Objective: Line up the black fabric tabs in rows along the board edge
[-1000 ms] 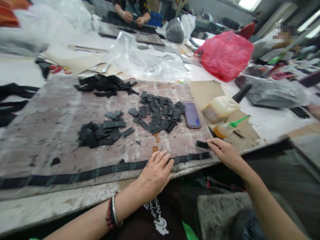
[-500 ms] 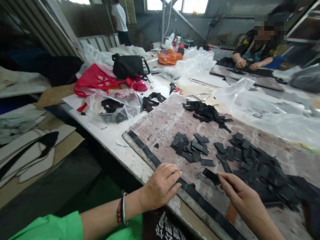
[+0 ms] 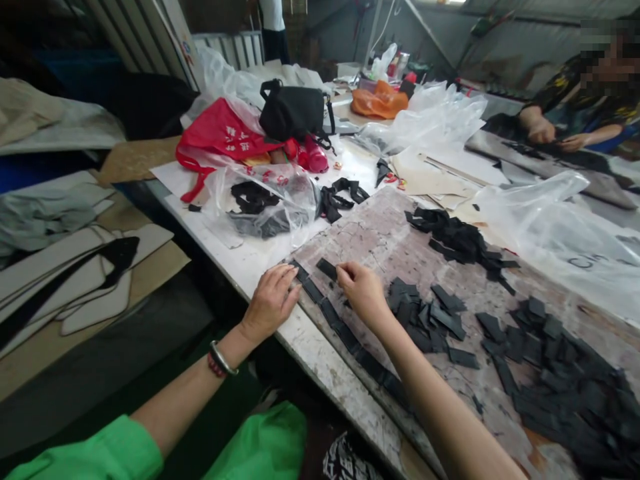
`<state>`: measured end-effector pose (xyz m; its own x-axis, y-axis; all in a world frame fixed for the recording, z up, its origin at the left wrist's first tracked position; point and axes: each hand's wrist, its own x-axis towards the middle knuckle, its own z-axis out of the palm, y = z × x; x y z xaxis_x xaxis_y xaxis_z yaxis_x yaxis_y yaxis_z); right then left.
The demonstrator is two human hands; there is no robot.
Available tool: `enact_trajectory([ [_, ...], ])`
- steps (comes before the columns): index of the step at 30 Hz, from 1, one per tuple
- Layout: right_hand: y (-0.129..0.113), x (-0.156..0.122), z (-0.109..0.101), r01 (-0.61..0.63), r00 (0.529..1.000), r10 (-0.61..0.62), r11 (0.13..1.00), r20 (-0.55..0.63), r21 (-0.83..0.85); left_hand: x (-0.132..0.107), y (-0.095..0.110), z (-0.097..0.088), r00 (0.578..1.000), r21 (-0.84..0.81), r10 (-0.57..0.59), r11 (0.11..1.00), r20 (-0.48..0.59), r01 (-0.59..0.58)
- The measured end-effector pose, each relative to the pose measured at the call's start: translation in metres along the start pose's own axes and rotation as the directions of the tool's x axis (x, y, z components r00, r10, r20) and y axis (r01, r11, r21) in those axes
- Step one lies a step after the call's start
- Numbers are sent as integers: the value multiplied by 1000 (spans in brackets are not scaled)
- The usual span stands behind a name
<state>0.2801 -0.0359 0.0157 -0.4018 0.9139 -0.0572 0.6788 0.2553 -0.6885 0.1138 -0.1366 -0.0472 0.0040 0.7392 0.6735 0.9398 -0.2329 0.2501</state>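
My right hand [image 3: 364, 292] pinches a small black rectangular piece [image 3: 327, 269] by its end, just above the brown, stained board [image 3: 367, 233]. At the board's near edge rests my left hand [image 3: 273, 300], fingers loosely stretched and slightly apart, fingertips beside a row of black pieces [image 3: 345, 333] laid end to end. Its thumb is mostly hidden. A small heap of cut black pieces [image 3: 425, 317] lies right of my right hand, and a larger heap [image 3: 565, 373] is further right. Black strips [image 3: 450, 237] are bunched towards the back.
Left of the board are a clear plastic bag [image 3: 265, 207] with black material, a red bag [image 3: 225, 130] and a black bag [image 3: 293, 110]. Cut panels [image 3: 95, 293] lie on a lower surface at left. Across the table a co-worker's hands [image 3: 543, 130] handle dark material.
Both hands have moved left towards the board's far corner along the black row. My right hand has carried its black piece away from the heaps. The view has shifted too.
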Motion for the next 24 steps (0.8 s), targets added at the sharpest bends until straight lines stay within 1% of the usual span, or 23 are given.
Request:
enact_trajectory([
  [3, -12, 16, 19, 18, 1000, -19, 999, -15, -51, 1, -3, 3, 1000, -16, -26, 1000, 15, 26],
  [5, -17, 21, 28, 5, 1000, -6, 996, -10, -94, 1, -3, 4, 999, -26, -27, 999, 27, 27],
  [9, -26, 24, 35, -85, 995, 92, 972, 25, -221, 4, -5, 5, 999, -20, -19, 1000, 47, 20],
  [11, -29, 24, 36, -98, 993, 112, 958, 34, -270, 6, -6, 5, 998, -8, -13, 1000, 62, 13],
  [13, -32, 23, 36, -80, 994, 100, 949, 50, -306, 7, -7, 5, 996, 14, -8, 1000, 87, 7],
  [17, -35, 21, 37, 3, 996, 31, 927, 84, -376, 8, -7, 7, 991, 51, -5, 999, 135, -2],
  [22, -38, 17, 41, 82, 993, -39, 894, 108, -441, 5, -9, 9, 991, 58, 9, 998, 137, -18],
  [24, -39, 14, 39, 118, 990, -71, 890, 121, -440, 5, -10, 10, 992, 63, 17, 998, 126, -25],
])
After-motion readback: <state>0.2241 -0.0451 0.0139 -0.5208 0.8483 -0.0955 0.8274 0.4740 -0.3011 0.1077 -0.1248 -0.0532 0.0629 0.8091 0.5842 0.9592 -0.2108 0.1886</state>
